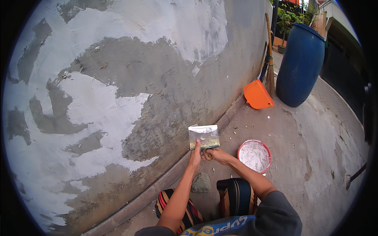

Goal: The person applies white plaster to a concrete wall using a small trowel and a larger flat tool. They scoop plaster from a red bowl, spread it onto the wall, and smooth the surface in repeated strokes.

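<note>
Both my hands are together in front of me, close to the wall. Between them is a wide, flat putty knife (pixel 204 137) with a smeared, shiny blade and white putty along its far edge. My left hand (pixel 195 156) grips it at the left, its thumb lying up over the blade. Just below the blade my right hand (pixel 219 155) is closed round what looks like its tan handle. The corner of another flat piece peeks out behind the blade's upper left; what it belongs to is hidden. A red-rimmed bucket of white putty (pixel 254 156) stands right of my right forearm.
The grey wall (pixel 165 90) at the left carries uneven white putty patches. A stone (pixel 201 183) lies between my knees. Farther off are an orange dustpan (pixel 258 94), a broom (pixel 270 74) against the wall and a tall blue barrel (pixel 300 65).
</note>
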Available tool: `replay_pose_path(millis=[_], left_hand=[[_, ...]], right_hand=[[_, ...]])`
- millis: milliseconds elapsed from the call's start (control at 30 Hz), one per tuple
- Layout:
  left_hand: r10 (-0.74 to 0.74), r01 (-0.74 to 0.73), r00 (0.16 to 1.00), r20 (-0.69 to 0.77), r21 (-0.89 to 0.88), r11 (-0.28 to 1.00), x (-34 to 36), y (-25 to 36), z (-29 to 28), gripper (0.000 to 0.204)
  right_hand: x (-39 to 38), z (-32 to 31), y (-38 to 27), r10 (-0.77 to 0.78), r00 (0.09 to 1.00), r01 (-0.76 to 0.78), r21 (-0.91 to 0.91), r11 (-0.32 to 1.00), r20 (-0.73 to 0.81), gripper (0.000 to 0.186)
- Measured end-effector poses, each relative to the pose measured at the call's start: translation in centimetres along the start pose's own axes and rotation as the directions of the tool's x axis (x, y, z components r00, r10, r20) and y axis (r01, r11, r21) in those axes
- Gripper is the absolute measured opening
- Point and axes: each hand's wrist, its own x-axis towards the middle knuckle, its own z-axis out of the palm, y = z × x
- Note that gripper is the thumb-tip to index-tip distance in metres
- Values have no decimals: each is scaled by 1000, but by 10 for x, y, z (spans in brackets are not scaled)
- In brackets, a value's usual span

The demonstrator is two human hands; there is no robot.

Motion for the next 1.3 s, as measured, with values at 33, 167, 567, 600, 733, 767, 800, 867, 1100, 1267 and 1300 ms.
replay_pose_path(millis=[33,167,567,600,733,767,800,867,1100,1267,1300], left_hand=[[26,-24,1000,12,-93,995,-1,2,-2,64],[104,-70,992,68,-394,916,-7,28,-8,59],[46,33,978,202,-370,928,-11,21,-11,34],[41,35,979,198,-366,930,-12,21,-10,34],[45,28,982,186,-369,929,-14,18,-7,33],[51,22,982,184,-374,927,-14,17,-6,33],[47,24,982,185,-365,931,-14,18,-6,33],[39,28,982,186,-347,937,-15,19,-3,34],[-9,51,983,184,-224,973,-17,16,-8,39],[-103,124,980,171,-118,985,-19,29,-13,42],[-83,106,981,178,-123,987,-19,29,-14,43]], right_hand=[[-1,-3,-2,8,995,-13,-44,999,-101,22],[-27,-36,-35,-198,855,100,-221,970,-480,26],[-127,-50,-92,-622,705,33,-860,509,-341,27],[-127,-49,-91,-647,687,41,-870,491,-332,27],[-124,-42,-85,-651,694,38,-887,461,-309,27],[-123,-41,-81,-648,692,32,-883,469,-319,27],[-122,-40,-79,-646,689,26,-879,476,-329,26],[-117,-42,-70,-686,660,69,-886,459,-305,26],[-115,-37,-70,-661,672,47,-871,488,-334,25],[-115,-46,-69,-682,669,42,-902,429,-294,24],[-115,-47,-69,-673,677,42,-898,438,-297,24]])
